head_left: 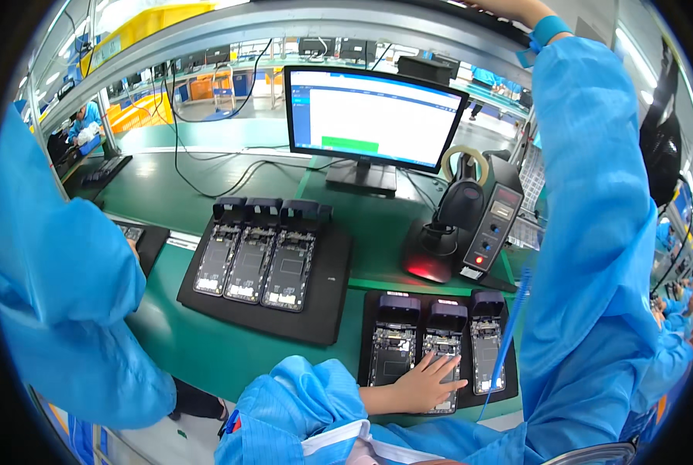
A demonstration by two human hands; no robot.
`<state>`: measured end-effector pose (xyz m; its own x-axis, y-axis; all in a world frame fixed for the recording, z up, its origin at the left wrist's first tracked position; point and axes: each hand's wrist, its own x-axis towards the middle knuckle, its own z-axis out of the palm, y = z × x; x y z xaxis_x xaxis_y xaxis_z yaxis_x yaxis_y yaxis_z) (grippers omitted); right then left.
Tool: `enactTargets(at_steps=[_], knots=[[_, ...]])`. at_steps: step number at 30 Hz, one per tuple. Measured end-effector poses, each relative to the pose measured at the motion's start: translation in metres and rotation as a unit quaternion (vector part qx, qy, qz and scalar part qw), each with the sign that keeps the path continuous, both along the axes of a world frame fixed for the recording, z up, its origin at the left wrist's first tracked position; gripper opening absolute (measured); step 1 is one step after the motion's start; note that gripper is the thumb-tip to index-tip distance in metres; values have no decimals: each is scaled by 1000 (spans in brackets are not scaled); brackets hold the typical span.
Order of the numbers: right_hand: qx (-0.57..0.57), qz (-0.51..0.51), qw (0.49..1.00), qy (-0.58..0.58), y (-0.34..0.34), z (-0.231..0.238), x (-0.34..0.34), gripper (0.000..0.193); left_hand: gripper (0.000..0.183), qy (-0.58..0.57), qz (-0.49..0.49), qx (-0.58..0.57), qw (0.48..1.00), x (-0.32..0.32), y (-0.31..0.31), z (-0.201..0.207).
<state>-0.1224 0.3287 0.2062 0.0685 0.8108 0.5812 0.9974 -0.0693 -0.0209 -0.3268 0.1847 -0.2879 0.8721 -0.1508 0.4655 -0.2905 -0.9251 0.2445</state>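
Note:
My left hand point(426, 385) lies with fingers spread over the middle one of three opened handheld devices point(443, 345), each with a bare circuit board and a dark raised block at its far end. These three rest on a black mat point(366, 325). Next to the hand are the left device point(393, 353) and the right device point(486, 353). My right arm is raised high on the right. Its hand point(509, 6) is at the top edge by a metal rail, the fingers cut off from view, a blue band around the wrist.
Another black mat point(327, 310) carries three similar devices point(249, 260) to the left. Behind stand a monitor point(369, 116), a barcode scanner on a stand point(459, 205) and a control box point(492, 225). A co-worker's blue sleeve point(67, 263) is at left. A blue coiled cord point(509, 329) hangs at right.

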Motion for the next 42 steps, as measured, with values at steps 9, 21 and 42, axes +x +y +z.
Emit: enactTargets(at_steps=[9, 21, 42], knots=[[18, -52, 998, 3, -8, -2, -8, 38, 41, 13, 25, 0, 1000, 0, -5, 0], [7, -21, 999, 36, -15, 1, 4, 53, 40, 17, -3, -5, 1000, 2, -6, 2], [85, -19, 992, -94, -89, -23, -2, 47, 44, 36, -7, 24, 999, 5, -5, 2]])
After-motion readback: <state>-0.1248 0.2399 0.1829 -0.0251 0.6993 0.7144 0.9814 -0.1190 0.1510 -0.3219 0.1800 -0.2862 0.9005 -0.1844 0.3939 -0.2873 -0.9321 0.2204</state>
